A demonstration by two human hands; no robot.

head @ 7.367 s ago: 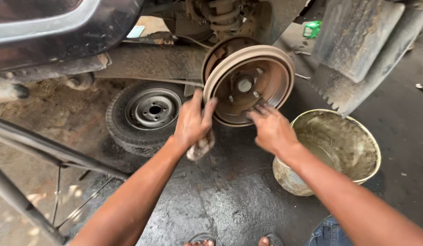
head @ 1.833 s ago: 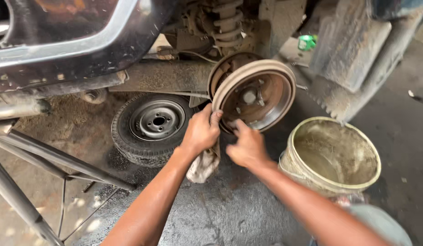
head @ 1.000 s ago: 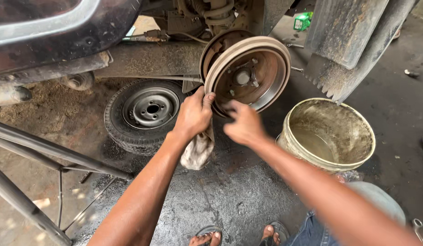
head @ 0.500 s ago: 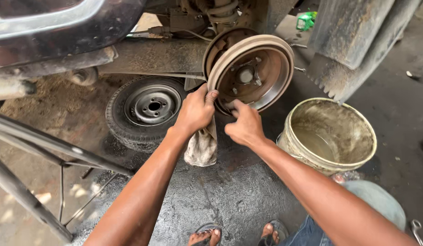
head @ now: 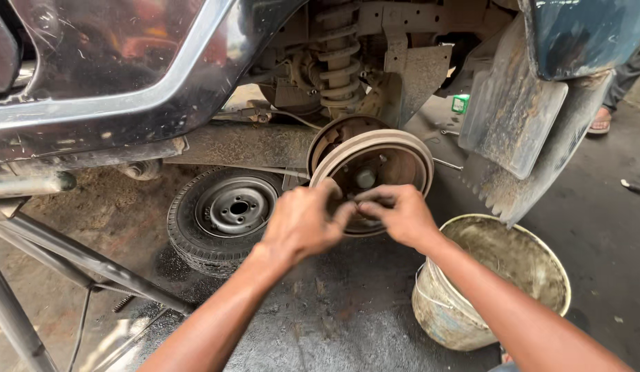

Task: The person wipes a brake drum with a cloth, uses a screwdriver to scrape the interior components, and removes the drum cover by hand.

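both hands met at the open face of the brake drum [head: 375,169], mounted on the raised vehicle's hub. the left hand [head: 303,220] and right hand [head: 396,213] were curled narrow, fingertips together; any held item could not be determined. a wheel [head: 227,213] lay below; a bucket [head: 437,310] stood beside.

A rust-brown brake drum [head: 375,169], a black tyre [head: 223,217] (grey steel rim) and a mud-streaked cream bucket [head: 492,282].
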